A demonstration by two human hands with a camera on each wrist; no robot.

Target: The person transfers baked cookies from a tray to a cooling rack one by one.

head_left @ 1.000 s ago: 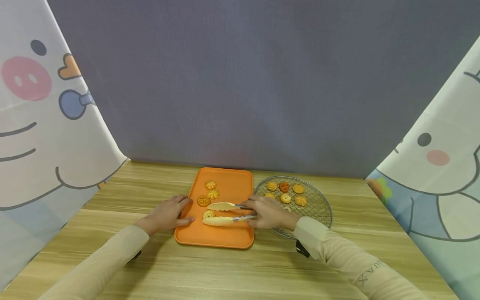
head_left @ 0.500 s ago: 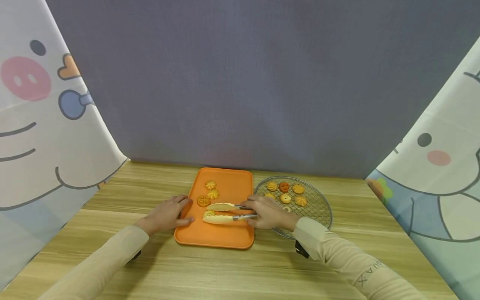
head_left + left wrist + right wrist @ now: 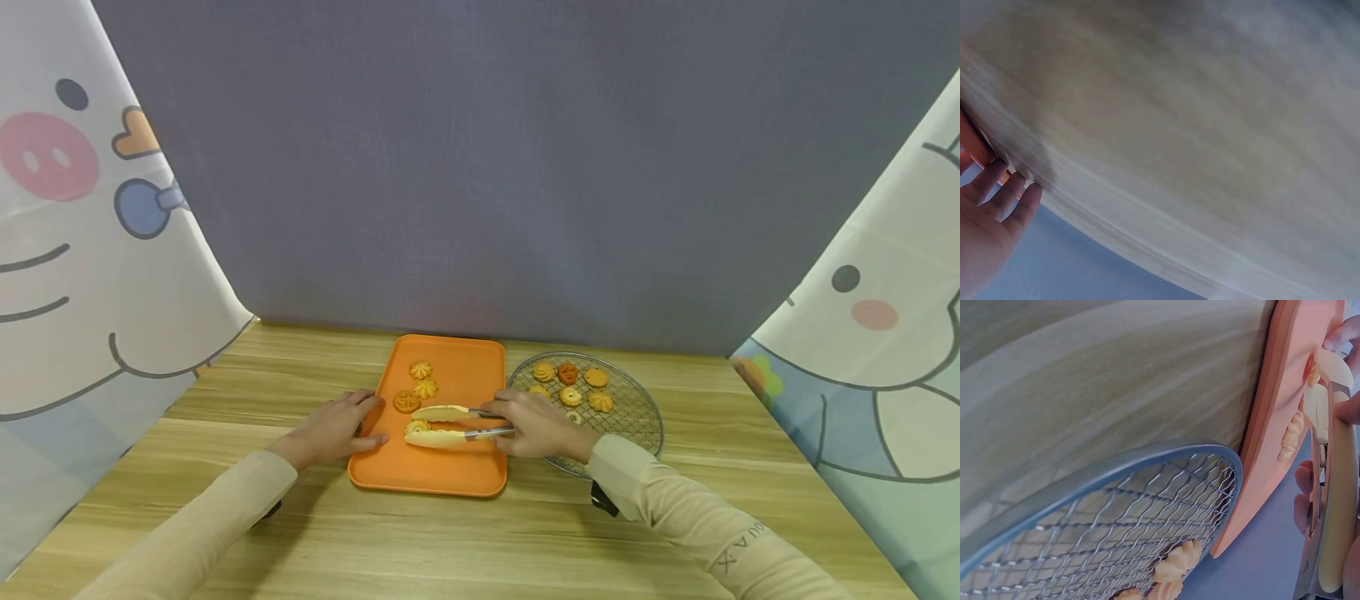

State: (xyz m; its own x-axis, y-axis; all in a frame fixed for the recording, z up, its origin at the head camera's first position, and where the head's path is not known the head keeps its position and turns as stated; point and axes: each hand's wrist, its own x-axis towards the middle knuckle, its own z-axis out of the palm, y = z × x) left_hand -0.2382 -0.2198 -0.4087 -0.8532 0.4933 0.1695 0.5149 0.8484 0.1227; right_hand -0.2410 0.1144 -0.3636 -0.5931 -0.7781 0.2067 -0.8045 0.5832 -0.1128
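In the head view, my left hand (image 3: 337,427) rests on the left rim of the orange tray (image 3: 465,475), fingers relaxed and thumb over the inside. My right hand (image 3: 536,423) grips metal tongs with cream tips (image 3: 437,438) over the tray. The tongs stand spread, with a swirled cookie (image 3: 417,427) between the tips, nearest the lower one. A round brown cookie (image 3: 407,402) and two star-shaped cookies (image 3: 426,389) lie further back on the tray. In the right wrist view, my thumb and fingers close around the tongs (image 3: 1338,487).
Right of the tray stands a round wire rack (image 3: 637,425) with several cookies on it, partly hidden under my right forearm. The wooden table (image 3: 360,542) extends around both. A grey cloth backdrop (image 3: 480,208) rises behind, with printed panels at both sides.
The lower tip of the tongs has shifted very slightly back, towards the upper one. Both hands, the tray and the rack stay where they were.
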